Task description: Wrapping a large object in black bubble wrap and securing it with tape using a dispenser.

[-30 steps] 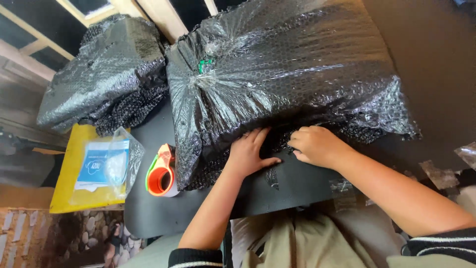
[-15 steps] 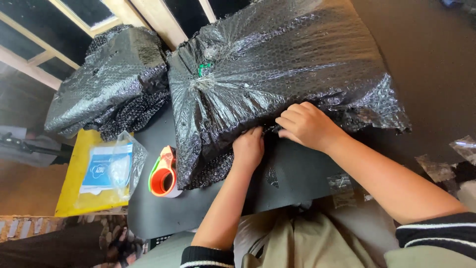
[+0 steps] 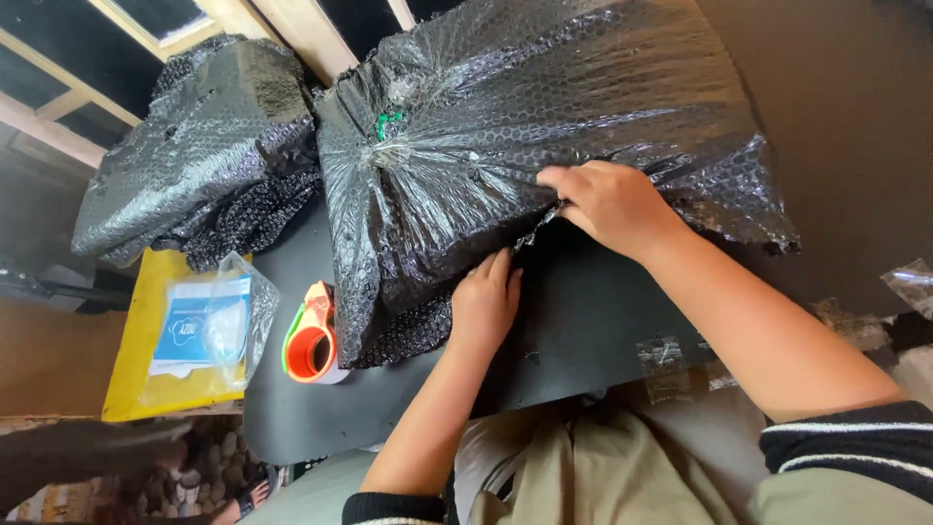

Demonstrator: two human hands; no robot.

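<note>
Head view, looking down over a dark desk. A large parcel wrapped in black bubble wrap lies across the far half of the desk, its wrap gathered into a knot-like pucker on the left face, where a small green tag shows. The near edge of the parcel overhangs the bare desk surface in front of the person.

The right hand rests on the near lower edge of the parcel, fingers curled in a closed grip that pinches a fold of the wrap between thumb and fingertips. The left hand lies flat against the parcel's lower left edge, fingers extended and together, pressing the wrap; its grip is open and holds nothing. The two hands are near each other but apart.

Just left of the left hand, touching the parcel's corner, stands a tape dispenser with an orange core and green trim. Further left lies a yellow envelope bearing a clear plastic bag over a blue-and-white leaflet. Behind these sits a second, smaller parcel in the same black wrap, beside the first. Strips of clear tape stick to the desk's near edge.
</note>
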